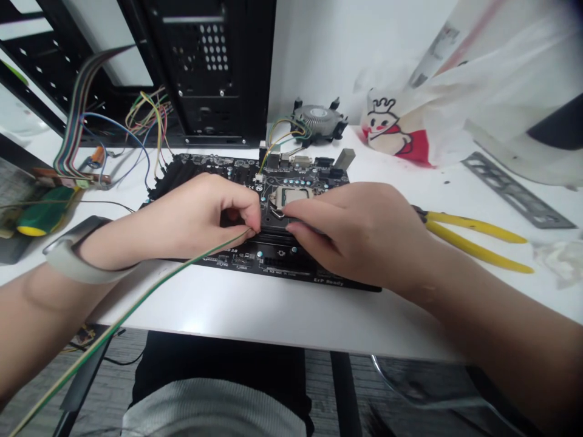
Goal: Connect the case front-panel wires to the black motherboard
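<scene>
A black motherboard point(337, 281) lies flat on the white table, with a silver processor point(296, 195) in its socket near the middle. My left hand point(214, 209) is closed in a pinch above the dark memory slots point(276, 233), at the end of a long green and yellow wire point(150, 294). That wire runs down to the lower left. My right hand point(359, 227) is over the board's right part, thumb and index finger curled close together. Its index fingertip is beside the socket's metal lever point(277, 212); whatever lies between the fingers is hidden.
Behind the board stands a black computer case point(218, 115) with loose coloured wires. A processor fan point(317, 121) sits at the back. To the right are yellow-handled pliers point(478, 227), a metal I/O plate point(519, 191) and a plastic bag point(396, 130). A green screwdriver point(45, 209) lies left.
</scene>
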